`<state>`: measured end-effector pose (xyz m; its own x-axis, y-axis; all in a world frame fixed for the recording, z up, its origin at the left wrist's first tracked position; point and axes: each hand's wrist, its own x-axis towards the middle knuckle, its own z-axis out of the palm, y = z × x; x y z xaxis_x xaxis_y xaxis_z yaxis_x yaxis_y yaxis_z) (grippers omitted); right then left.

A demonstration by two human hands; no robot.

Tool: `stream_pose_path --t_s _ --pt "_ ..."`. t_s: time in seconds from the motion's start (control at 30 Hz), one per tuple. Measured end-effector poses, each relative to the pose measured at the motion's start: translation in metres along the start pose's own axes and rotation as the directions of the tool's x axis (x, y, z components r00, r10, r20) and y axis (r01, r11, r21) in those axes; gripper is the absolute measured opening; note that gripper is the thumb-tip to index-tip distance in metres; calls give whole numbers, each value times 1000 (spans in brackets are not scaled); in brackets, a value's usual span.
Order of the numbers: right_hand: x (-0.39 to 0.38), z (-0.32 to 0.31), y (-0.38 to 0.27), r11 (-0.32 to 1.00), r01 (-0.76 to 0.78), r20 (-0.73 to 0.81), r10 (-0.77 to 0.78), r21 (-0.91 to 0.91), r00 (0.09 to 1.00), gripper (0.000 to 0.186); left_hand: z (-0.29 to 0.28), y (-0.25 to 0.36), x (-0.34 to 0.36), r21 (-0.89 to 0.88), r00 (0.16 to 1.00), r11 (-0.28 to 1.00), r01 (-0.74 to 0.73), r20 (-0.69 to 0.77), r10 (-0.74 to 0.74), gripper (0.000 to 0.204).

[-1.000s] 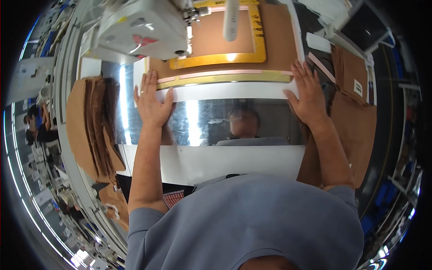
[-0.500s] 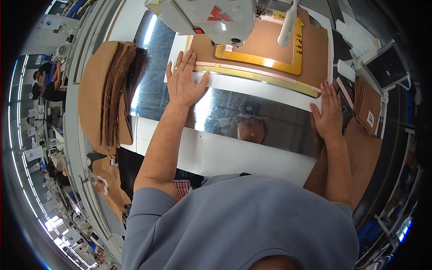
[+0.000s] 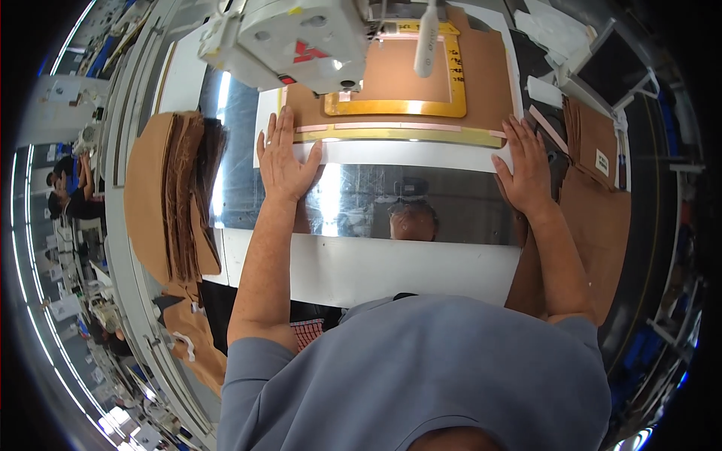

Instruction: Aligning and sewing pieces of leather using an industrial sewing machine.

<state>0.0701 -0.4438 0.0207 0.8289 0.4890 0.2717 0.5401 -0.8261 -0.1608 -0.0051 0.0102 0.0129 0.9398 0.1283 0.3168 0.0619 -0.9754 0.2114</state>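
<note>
Pressing both palms flat, we hold a white template board (image 3: 406,154) on the shiny metal table (image 3: 421,203). Our left hand (image 3: 284,159) lies spread, fingers together, at the board's left end; our right hand (image 3: 525,171) lies flat on its right end. A tan leather piece (image 3: 406,75) under a yellow frame (image 3: 395,107) sits beneath the sewing machine head (image 3: 289,41). Stacked tan pieces (image 3: 169,199) lie left.
</note>
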Motion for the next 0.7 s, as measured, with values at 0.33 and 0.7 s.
stream_pose_path --t_s 0.33,0.7 --pt "-3 -5 -2 1000 -18 33 17 11 999 63 -2 0 -3 63 997 998 15 69 -20 73" --pt "-3 -3 -2 998 -56 -44 57 26 997 60 -4 5 0 64 994 993 -104 -9 105 58"
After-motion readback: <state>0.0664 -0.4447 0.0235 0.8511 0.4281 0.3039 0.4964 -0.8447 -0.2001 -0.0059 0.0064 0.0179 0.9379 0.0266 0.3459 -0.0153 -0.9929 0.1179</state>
